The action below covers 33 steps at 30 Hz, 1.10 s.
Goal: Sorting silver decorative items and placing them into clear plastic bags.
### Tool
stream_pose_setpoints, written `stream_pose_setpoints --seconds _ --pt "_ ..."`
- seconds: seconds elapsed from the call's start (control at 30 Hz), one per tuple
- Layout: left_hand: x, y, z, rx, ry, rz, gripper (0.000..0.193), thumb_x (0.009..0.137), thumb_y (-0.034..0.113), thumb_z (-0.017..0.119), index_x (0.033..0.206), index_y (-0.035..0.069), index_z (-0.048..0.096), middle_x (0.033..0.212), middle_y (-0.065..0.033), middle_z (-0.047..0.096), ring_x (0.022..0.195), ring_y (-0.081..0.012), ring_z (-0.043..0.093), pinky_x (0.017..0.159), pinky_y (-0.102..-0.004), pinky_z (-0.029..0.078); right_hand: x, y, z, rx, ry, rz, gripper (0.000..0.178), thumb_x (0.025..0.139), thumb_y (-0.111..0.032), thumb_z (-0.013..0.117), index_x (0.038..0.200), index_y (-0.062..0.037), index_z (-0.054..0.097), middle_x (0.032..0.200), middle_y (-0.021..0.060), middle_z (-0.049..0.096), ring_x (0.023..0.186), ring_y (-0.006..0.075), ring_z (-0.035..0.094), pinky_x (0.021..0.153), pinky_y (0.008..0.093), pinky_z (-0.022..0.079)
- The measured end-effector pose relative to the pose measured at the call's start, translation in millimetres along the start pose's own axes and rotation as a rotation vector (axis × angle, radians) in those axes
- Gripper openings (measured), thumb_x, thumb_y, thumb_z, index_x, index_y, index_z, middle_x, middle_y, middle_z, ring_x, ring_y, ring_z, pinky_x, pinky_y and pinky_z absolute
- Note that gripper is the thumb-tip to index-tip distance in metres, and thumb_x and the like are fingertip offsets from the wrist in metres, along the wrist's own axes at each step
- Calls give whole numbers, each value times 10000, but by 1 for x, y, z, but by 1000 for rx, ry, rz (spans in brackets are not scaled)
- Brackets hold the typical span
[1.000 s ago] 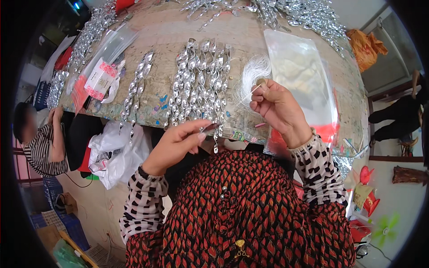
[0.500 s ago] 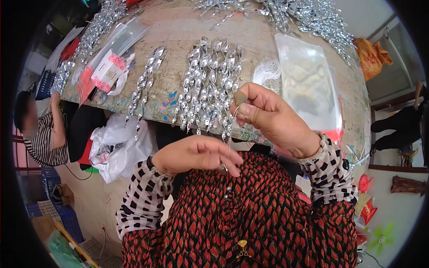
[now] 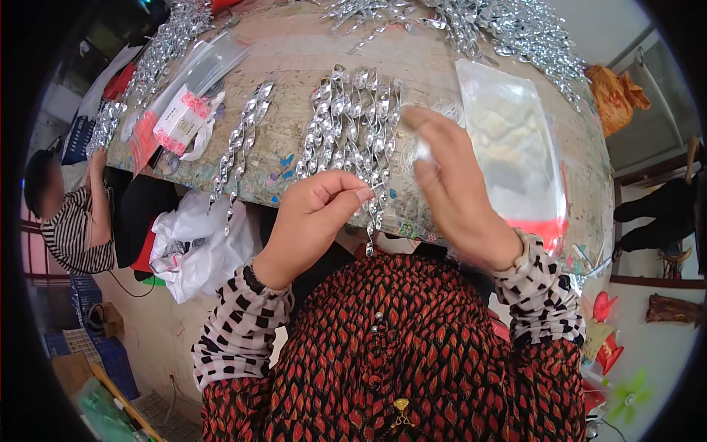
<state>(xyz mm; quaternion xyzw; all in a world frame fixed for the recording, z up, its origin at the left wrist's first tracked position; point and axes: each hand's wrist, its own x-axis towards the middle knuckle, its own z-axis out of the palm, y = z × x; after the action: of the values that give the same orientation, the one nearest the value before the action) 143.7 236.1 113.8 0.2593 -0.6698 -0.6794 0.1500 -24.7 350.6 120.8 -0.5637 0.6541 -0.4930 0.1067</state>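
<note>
My left hand (image 3: pixel 317 221) is closed in a pinch at the table's front edge, with a short bit of white thread (image 3: pixel 376 186) showing at its fingertips. Just beyond it, silver twisted foil strips (image 3: pixel 350 121) lie side by side, and some hang over the edge. My right hand (image 3: pixel 460 191) is raised to the right of these strips, its fingers smeared by motion. A whitish blur shows by its thumb; what it is, I cannot make out. Behind its fingers lies a bundle of white thread (image 3: pixel 448 110), partly hidden.
Clear plastic bags (image 3: pixel 508 140) lie on the right of the table (image 3: pixel 294 51). Two more foil strips (image 3: pixel 243 136), a pink-and-white box (image 3: pixel 182 121) and plastic sleeves (image 3: pixel 202 70) are at left. Foil heaps (image 3: pixel 515 33) line the far side. Another person (image 3: pixel 77 217) sits at far left.
My left hand has moved up to the table edge and closed into a pinch. My right hand has left the thread loop it pinched and shifted right, toward the thread bundle.
</note>
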Motion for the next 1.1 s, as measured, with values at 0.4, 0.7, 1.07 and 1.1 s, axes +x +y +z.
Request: stream_pose_setpoints --seconds 0.4,0.7,1.07,1.1 --pt "0 -6 -11 -68 -9 -73 92 882 76 599 929 -1 617 779 21 592 614 -23 486 534 -169 372 -11 26 8 414 -466 248 102 928 -123 529 918 -56 605 825 39 607 791 143 581 777 290 447" --pt "0 -31 5 -178 223 78 98 879 64 601 950 13 645 802 1 624 655 -27 535 551 -182 432 -13 16 30 1169 -289 398 112 915 -98 528 973 -23 588 1273 181 542 729 160 628 671 276 496" --pt "-2 -38 -9 -43 107 45 91 864 63 604 916 2 647 784 6 627 612 -27 521 536 -177 406 -18 7 26 -203 -318 -268 200 780 -106 637 965 -74 569 937 147 625 712 299 624 595 417 475" --pt "-3 -35 -11 -123 48 -18 78 862 63 605 901 4 637 769 -3 615 615 -40 525 542 -186 420 -16 7 24 -54 -326 -150 201 797 -120 635 975 -73 552 851 151 632 664 313 618 562 427 465"
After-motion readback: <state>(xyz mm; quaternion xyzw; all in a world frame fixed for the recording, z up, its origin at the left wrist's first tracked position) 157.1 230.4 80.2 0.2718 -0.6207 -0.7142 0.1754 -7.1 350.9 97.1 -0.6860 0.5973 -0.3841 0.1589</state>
